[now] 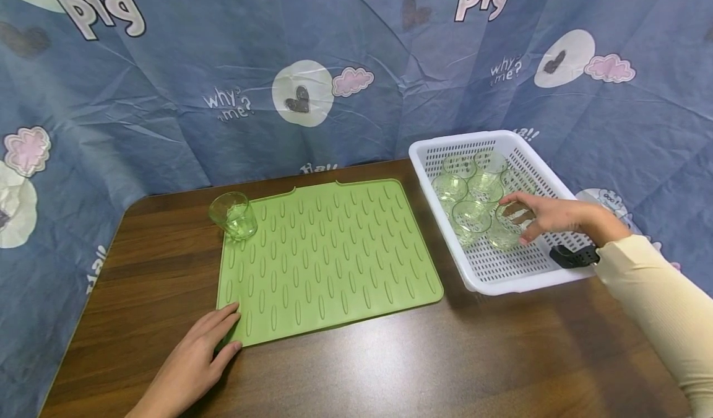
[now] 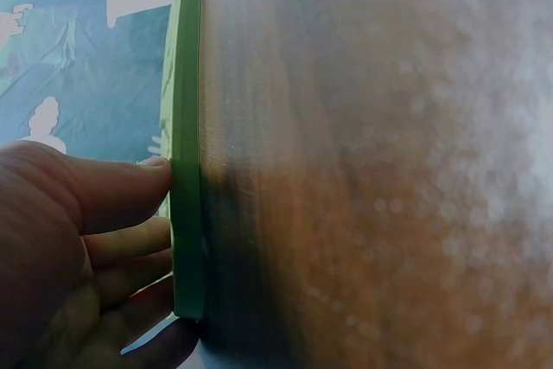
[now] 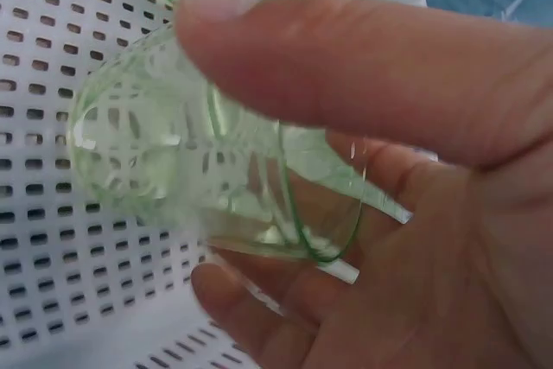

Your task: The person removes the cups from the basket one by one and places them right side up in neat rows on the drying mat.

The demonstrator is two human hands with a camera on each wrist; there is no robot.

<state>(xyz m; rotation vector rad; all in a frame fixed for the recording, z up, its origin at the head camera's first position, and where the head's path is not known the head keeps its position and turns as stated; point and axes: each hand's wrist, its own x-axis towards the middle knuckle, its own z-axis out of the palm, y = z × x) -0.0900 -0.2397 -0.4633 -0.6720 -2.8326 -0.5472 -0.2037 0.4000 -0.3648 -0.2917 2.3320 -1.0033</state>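
Clearly, only the head view shows both hands together. The right hand (image 1: 548,215) has its grip curved around a pale green glass (image 1: 504,239) inside the white basket (image 1: 504,287); the right wrist view adds the thumb across this glass (other fingers are partly hidden behind). The left hand (image 1: 196,351), with fingers loosely extended, touches the green mat (image 1: 323,263), whose thin edge appears in the left wrist view. Neighbouring glasses (image 1: 472,218) overlap, difficult to separate.
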